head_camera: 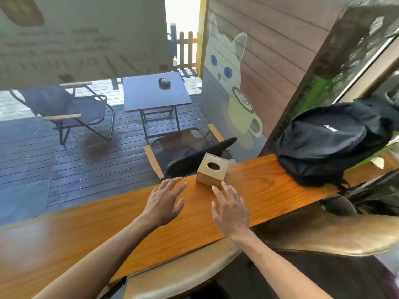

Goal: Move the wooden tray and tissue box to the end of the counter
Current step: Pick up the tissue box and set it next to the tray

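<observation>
Out on the deck at far left we see a folding chair (64, 108), then a small dark table (155, 93). Nearer, our left hand (164, 201) hovers over the wooden surface (269, 186), fingers spread, holding nothing. Just right of it sits the tissue box (212, 169), upright, oval opening on top. Our right hand (231, 210) is also spread and empty, its fingertips just short of the box. Farther right a black backpack (328, 141) rests on the surface.

Matt wooden tissue box (212, 171) on smooth, seemingly varnished wood counter (269, 186).
</observation>
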